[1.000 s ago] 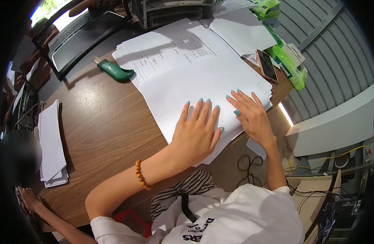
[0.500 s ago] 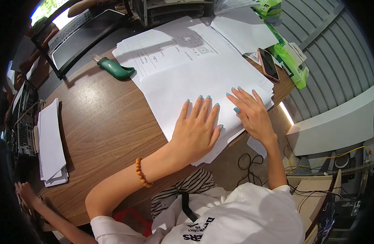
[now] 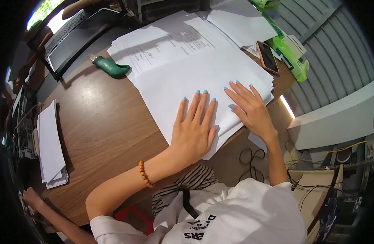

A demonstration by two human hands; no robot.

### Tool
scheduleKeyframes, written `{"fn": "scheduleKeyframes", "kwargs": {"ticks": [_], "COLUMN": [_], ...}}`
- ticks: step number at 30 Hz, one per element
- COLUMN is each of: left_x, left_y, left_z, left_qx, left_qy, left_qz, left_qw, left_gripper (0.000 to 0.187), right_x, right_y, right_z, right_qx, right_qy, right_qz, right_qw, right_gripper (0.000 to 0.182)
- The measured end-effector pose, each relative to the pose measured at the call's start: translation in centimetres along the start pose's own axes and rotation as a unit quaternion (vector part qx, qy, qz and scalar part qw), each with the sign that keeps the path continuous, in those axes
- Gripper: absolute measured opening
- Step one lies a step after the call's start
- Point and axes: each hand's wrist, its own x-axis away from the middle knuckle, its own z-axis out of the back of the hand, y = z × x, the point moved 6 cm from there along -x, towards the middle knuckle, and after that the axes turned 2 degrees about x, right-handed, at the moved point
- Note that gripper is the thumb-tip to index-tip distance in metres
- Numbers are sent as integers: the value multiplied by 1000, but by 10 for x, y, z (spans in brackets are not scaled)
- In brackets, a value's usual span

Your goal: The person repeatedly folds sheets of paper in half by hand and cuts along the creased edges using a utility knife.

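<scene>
Both palms flat, fingers spread, nothing gripped: left hand [image 3: 194,132] and right hand [image 3: 249,109] pressing side by side on the near corner of the large white paper sheet stack [image 3: 195,65] on the brown wood-grain desk [image 3: 101,122]. Stack directly under and ahead of the hands, long axis running diagonally away toward the far left, near corner overhanging the desk edge under the left palm. Green-handled utility knife [image 3: 109,67] well apart to the far left, nearer the left hand; pink-cased phone [image 3: 268,57] beyond the right hand.
</scene>
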Motion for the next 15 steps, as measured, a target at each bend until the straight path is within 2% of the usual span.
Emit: {"fn": "scheduleKeyframes", "kwargs": {"ticks": [2,3,5,6,7,9,11,13,15], "left_x": [0,0,0,0,0,-1,-1,-1,-1], "left_y": [1,1,1,0,-1,0,-1,-1,0], "left_z": [-1,0,1,0,0,1,0,0,0], "left_qx": [2,1,4,0,-7,-3,-7,-9,-12], "left_qy": [-3,7,17,3,-10,-12,-20,-23,-26], "left_qz": [3,3,-1,1,3,4,9,8,6], "left_qw": [1000,1000,1000,1000,1000,1000,1000,1000,1000], "left_gripper": [56,56,56,57,58,58,58,57,57], "right_x": [1,2,7,10,12,16,24,36,44], "right_y": [-13,-24,-54,-60,-52,-14,16,55,85], "right_z": [3,5,7,-2,-5,-4,1,6,3], "right_qx": [105,106,-59,-52,-51,-32,-26,11,9], "right_qy": [36,36,31,11,11,56,64,116,123], "right_qz": [-15,-21,12,5,-1,-87,-108,-190,-226], "right_qw": [994,994,998,999,999,994,992,975,966], "right_gripper": [50,50,62,67,67,70,71,69,67]}}
